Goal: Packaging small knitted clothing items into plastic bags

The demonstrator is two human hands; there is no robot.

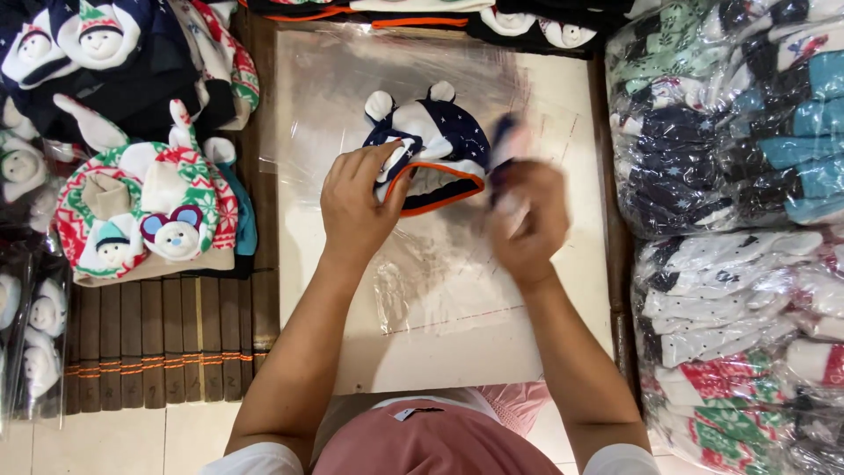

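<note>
A navy baby hat (437, 141) with white stars, two white ears and an orange rim lies on a clear plastic bag (431, 273) on a white board (457, 352). My left hand (359, 204) grips the hat's rim at its left side. My right hand (526, 220) is blurred at the hat's right side, fingers closed on a navy-and-white part that I cannot tell apart from the hat.
Loose knitted hats with snowman faces (149, 202) are piled at the left on a slatted brown mat (167, 343). Bagged hats (730, 220) are stacked high along the right. More hats (422, 13) line the far edge.
</note>
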